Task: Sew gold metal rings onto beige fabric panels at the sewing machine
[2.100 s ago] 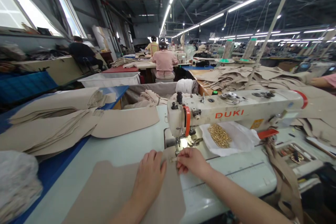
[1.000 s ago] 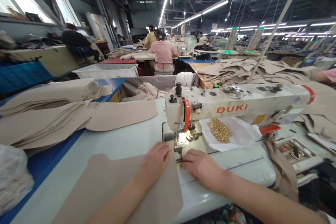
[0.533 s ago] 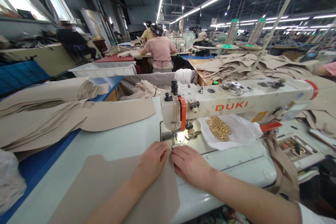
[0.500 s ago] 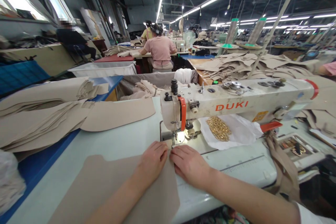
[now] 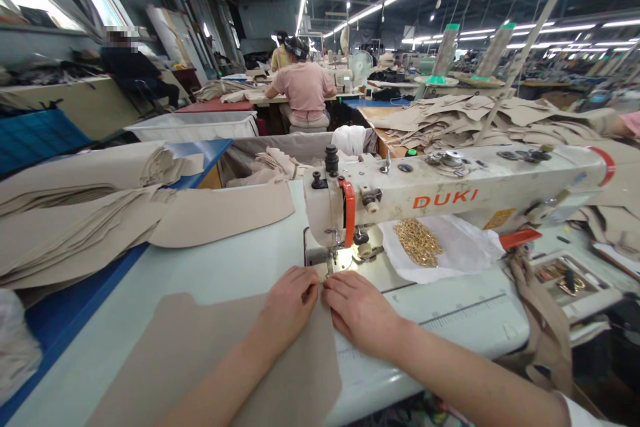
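A large beige fabric panel [image 5: 200, 340] lies on the pale table of the sewing machine [image 5: 390, 200], its far corner close to the lit needle area. My left hand [image 5: 293, 300] is closed on that edge, fingertips pinching it just in front of the presser foot. Right beside it, my right hand [image 5: 357, 310] has its fingers bunched together at the same edge, touching the fabric. A small folded tab of lighter beige material [image 5: 321, 271] shows between the fingertips and the foot. My fingers hide most of what they grip.
Left of the machine lie stacked beige panels [image 5: 75, 227]. Under the machine arm, gold-coloured metal hardware [image 5: 417, 243] rests on a white cloth [image 5: 465, 253]. Further right are beige straps [image 5: 545, 333] and a small parts tray [image 5: 565, 280]. A person in pink [image 5: 305, 90] sits ahead.
The camera view has shifted slightly. Both hands and the fabric panel stay in nearly the same place at the needle.
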Tool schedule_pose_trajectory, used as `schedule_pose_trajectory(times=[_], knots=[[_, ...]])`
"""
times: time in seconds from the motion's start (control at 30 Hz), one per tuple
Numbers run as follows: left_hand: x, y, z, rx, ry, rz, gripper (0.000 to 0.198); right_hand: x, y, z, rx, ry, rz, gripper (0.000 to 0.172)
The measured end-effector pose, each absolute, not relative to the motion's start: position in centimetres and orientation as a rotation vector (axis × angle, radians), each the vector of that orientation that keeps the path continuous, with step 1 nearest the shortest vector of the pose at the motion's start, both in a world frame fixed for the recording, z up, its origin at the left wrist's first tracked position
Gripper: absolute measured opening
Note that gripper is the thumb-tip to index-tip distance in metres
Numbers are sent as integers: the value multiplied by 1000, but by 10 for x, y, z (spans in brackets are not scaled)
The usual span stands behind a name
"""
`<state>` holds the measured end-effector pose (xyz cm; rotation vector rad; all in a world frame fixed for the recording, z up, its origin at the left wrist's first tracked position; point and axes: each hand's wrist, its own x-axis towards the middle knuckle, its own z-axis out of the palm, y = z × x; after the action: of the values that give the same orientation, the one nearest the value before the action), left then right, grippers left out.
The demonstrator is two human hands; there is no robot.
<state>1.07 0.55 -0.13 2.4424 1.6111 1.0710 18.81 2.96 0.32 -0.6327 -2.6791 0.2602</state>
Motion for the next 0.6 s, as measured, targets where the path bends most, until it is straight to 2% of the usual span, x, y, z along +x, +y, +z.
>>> schedule_pose_trajectory(times=[0.37, 0.6], knots=[[10, 7, -2, 2445, 1619, 1054, 21, 194, 23, -1, -505, -2696, 79, 8], [11, 8, -1, 2443, 1599, 1070, 20, 196, 21, -1, -502, -2690, 80, 8]])
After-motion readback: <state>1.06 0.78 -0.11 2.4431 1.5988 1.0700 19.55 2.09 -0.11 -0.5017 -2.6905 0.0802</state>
